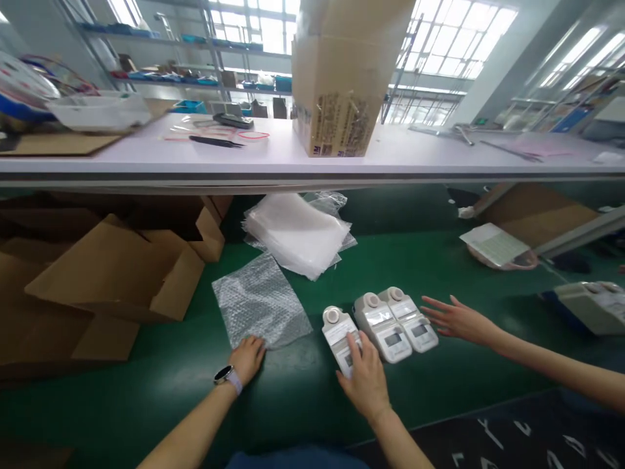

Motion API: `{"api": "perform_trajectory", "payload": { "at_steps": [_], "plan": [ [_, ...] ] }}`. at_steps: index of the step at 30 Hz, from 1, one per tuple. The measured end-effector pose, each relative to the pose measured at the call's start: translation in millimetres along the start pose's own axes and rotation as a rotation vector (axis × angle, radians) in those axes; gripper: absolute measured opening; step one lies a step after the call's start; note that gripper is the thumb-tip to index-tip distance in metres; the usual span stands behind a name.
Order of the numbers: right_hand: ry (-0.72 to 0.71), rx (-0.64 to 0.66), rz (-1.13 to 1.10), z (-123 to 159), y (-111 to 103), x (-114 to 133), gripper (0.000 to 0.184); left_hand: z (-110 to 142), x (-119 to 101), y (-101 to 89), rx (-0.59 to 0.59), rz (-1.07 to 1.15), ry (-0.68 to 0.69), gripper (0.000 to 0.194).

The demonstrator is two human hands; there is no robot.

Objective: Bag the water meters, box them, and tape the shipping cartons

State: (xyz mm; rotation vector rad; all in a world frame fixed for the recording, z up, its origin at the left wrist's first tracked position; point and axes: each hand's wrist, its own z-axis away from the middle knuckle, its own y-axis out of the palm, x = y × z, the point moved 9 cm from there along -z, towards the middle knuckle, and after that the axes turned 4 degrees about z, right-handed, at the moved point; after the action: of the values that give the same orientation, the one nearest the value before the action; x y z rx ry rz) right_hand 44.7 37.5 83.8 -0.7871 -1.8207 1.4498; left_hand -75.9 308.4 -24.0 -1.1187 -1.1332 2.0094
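My left hand (247, 358), with a watch on its wrist, has its fingers bent over the lower edge of a bubble-wrap bag (266, 303) that lies flat on the green table. My right hand (366, 378) grips the lower part of a white device (338, 327) with a small screen and a round part at its top, thumb on the left side and fingers across the front. Right beside it lie two more white devices (383, 324) (410, 316) of the same kind, side by side. Another person's open hand (456, 319) reaches in from the right, close to the rightmost device.
A stack of clear plastic bags (297, 234) lies behind the bubble wrap. Open cardboard boxes (122, 267) stand at left. Above runs a white shelf (263, 163) carrying a tall carton (339, 98) and tweezers (215, 141). More devices (593, 303) sit at far right.
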Motion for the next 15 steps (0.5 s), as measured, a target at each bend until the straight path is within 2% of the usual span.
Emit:
{"api": "perform_trajectory", "payload": {
  "at_steps": [2, 5, 7, 9, 12, 15],
  "plan": [
    [0.082, 0.056, -0.025, -5, -2, -8, 0.087, -4, 19, -6.8, 0.005, 0.005, -0.063, 0.033],
    [0.163, 0.097, -0.053, -11, -4, -15, 0.085, -7, 49, -8.2, -0.023, 0.105, -0.19, 0.034],
    [0.159, 0.115, -0.076, -10, -2, -18, 0.085, -6, 67, -5.4, -0.102, 0.283, -0.271, 0.032],
    [0.126, 0.16, -0.114, -3, 2, -20, 0.088, -5, 74, -1.7, -0.191, 0.421, -0.29, 0.029],
    [0.043, 0.295, -0.176, 15, 11, -21, 0.096, 1, 59, 1.0, -0.262, 0.49, -0.24, 0.028],
    [0.008, 0.447, -0.207, 31, 15, -18, 0.102, 9, 26, 6.8, -0.195, 0.42, -0.206, 0.032]
  ]
}}
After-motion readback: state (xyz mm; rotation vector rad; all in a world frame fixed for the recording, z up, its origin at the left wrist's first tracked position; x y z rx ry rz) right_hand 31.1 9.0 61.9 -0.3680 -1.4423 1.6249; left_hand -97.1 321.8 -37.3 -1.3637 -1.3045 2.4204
